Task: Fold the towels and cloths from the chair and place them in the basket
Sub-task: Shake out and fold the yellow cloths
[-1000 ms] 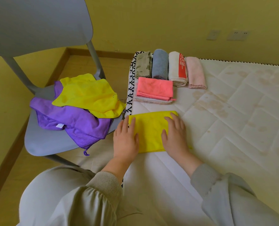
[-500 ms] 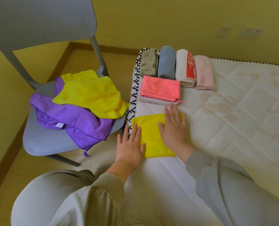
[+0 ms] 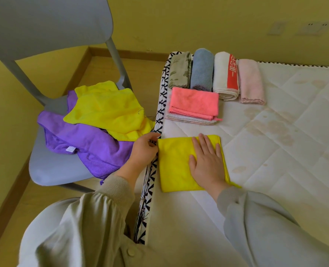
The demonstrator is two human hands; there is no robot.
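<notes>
Your right hand (image 3: 208, 162) lies flat with straight fingers, pressing the folded yellow cloth (image 3: 173, 164) onto the mattress (image 3: 275, 151) near its left edge. Your left hand (image 3: 144, 149) sits at the cloth's upper left corner with its fingers curled, and whether it grips anything cannot be told. A loose yellow cloth (image 3: 109, 110) and a purple towel (image 3: 94, 143) lie heaped on the chair (image 3: 50, 166) beside the mattress.
</notes>
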